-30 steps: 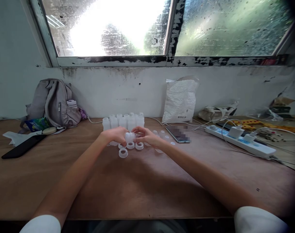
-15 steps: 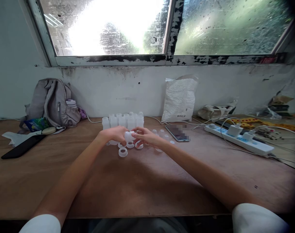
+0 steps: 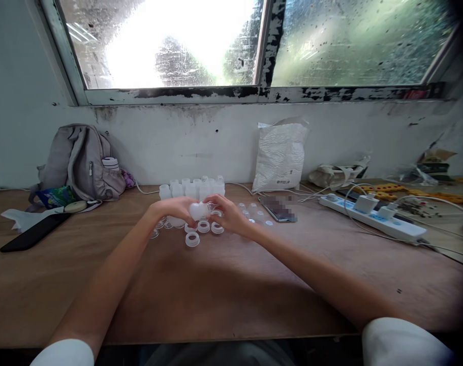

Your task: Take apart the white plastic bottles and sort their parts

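Observation:
Above the middle of the table, my left hand [image 3: 177,209] is closed round the body of a small translucent white bottle [image 3: 196,211], which lies tilted with its neck toward the right. My right hand [image 3: 226,213] pinches a small clear piece [image 3: 211,206] at the bottle's neck end; its exact shape is too small to tell. Just below the hands lie several translucent screw rings [image 3: 192,239]. Behind them stand rows of similar white bottles [image 3: 164,192], partly hidden by my hands. Several clear round pieces [image 3: 259,214] are spread to the right of my right hand.
A phone [image 3: 277,209] lies right of the clear pieces, with a power strip [image 3: 372,218] and cables beyond. Against the wall stand a white plastic package [image 3: 280,155] and a grey backpack [image 3: 79,162]. A black flat case [image 3: 35,232] lies on the left.
The bottle has turned in my left hand and moved slightly left. My right fingers have shifted at its neck, where a clear piece now shows. Clear pieces left of my left hand are more visible.

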Demonstrator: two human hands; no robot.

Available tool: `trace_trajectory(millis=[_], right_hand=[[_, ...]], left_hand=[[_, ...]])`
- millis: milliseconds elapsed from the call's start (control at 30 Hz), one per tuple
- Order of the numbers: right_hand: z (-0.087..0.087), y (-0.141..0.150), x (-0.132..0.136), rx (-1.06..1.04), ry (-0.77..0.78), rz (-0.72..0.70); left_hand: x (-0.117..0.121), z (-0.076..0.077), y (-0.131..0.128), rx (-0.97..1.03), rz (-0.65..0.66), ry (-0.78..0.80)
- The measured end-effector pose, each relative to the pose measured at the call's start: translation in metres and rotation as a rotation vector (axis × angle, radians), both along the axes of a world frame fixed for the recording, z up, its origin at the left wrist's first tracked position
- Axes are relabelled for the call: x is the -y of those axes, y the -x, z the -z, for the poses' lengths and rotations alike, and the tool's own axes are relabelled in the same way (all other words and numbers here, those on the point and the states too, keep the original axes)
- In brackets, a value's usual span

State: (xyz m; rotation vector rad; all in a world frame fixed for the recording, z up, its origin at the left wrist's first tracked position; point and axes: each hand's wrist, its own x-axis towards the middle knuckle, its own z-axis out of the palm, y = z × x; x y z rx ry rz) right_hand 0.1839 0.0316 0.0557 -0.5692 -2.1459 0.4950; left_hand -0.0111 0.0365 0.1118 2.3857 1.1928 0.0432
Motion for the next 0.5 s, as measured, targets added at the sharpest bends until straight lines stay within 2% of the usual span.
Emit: trace_trajectory(millis=[100, 200, 267, 367, 433, 500], right_hand=[[0.000, -0.001, 0.005, 0.062, -0.275, -0.007], [-0.002, -0.001, 0.011, 0.056, -0.332, -0.020], [-0.006, 0.000, 0.016, 0.007, -0.218, -0.011], [-0.015, 0.004, 0.022, -0.042, 0.167, 0.001], [-0.019, 0.005, 0.024, 0.004, 0.444, -0.027], [-0.022, 0.004, 0.022, 0.056, 0.576, -0.076]], left_hand=[[0.004, -0.007, 0.004, 0.065, -0.040, 0.121], [0.009, -0.012, 0.006, 0.136, -0.035, 0.292], [0.011, -0.013, 0.005, 0.179, -0.041, 0.323], [0.013, -0.015, 0.003, 0.178, -0.057, 0.298], [0.014, -0.016, 0.002, 0.132, -0.048, 0.268], [0.014, -0.017, 0.002, 0.084, -0.040, 0.236]])
